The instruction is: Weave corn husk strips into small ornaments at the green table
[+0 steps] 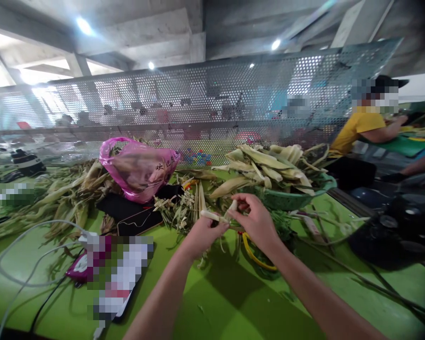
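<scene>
A perforated metal screen crosses behind the green table, whose surface carries plenty of raw material. The widest spread of it is the loose dried husks on the left, tangled and apparently unsorted. On the right a green basin holds a heap of pale husks, piled above the rim — by the look of it, a large stock left to use. Between these two lots sits a pink plastic bag; what it contains is unclear, so I cannot say whether any finished work is inside. Just in front and to its right lies a bundle of thin pale pieces, perhaps prepared or partly worked, though blur hides how they are made.

Nearest the wearer, above the table and in front of the basin, the left hand and right hand meet over a small pale husk strip. The left fingers are closed on it, thumb pressing from the near side; the right fingers are pinched nearly together on its upturned end. The strip looks bent and unfinished — I judge this one piece to be midway, with most of the visible stock unworked.
</scene>
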A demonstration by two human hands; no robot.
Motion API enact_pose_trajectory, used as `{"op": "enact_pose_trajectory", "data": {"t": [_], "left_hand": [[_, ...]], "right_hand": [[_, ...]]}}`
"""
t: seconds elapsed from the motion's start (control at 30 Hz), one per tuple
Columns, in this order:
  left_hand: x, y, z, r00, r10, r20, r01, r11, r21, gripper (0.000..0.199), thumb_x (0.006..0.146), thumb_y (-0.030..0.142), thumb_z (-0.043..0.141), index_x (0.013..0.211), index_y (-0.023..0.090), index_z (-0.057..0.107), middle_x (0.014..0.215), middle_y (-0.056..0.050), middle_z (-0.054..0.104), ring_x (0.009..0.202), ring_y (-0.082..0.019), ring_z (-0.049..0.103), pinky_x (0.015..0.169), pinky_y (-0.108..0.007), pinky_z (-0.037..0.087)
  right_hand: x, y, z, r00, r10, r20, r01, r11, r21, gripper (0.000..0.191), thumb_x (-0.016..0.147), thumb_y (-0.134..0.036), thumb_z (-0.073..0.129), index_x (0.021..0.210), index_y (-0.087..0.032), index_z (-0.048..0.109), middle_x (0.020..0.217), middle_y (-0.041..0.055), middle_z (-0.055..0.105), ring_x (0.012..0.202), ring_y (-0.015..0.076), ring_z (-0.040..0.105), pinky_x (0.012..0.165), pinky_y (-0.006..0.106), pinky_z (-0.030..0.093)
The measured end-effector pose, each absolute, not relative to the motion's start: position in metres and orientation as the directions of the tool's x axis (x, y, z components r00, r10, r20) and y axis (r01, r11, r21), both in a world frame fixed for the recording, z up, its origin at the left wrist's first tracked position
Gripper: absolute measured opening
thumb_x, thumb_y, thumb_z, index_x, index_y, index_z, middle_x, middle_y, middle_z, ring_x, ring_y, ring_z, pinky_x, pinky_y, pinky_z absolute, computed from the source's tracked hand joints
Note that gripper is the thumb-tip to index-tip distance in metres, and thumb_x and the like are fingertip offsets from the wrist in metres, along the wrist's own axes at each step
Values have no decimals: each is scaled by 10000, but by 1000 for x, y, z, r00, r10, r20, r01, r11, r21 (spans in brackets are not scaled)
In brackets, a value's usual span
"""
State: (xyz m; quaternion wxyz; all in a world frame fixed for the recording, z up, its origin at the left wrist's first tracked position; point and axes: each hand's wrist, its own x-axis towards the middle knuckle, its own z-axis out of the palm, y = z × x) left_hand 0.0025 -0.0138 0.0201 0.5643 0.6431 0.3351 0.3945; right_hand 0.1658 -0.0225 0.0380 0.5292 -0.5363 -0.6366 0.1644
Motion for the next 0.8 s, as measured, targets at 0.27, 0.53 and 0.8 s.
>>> {"op": "enact_pose_trajectory", "data": {"t": [0.27, 0.53, 0.8], "left_hand": [[9, -12, 6, 401, 908, 125, 82, -171, 982, 185, 709, 319, 659, 720, 140, 613, 650, 8, 523, 633, -122, 428, 624, -234, 353], [17, -22, 12, 539, 833, 122, 71, -189, 979, 283, 759, 428, 612, 777, 150, 658, 696, -18, 575, 668, -145, 474, 668, -250, 385], [12, -24, 20, 474, 878, 61, 23, -81, 996, 363, 702, 507, 658, 714, 144, 658, 589, -2, 493, 628, -138, 429, 598, -241, 339]], "right_hand": [[155, -35, 54, -257, 803, 537, 654, 554, -516, 25, 772, -223, 655, 794, -235, 648, 886, 39, 637, 910, 225, 528, 811, 337, 396], [155, -31, 48, -83, 860, 504, 473, 479, -739, 83, 747, -259, 636, 692, -217, 592, 779, 29, 582, 819, 207, 534, 781, 336, 406], [158, -30, 49, 42, 940, 339, 291, 313, -904, 239, 741, -363, 667, 942, -234, 654, 913, 35, 605, 866, 204, 556, 758, 327, 452]]}}
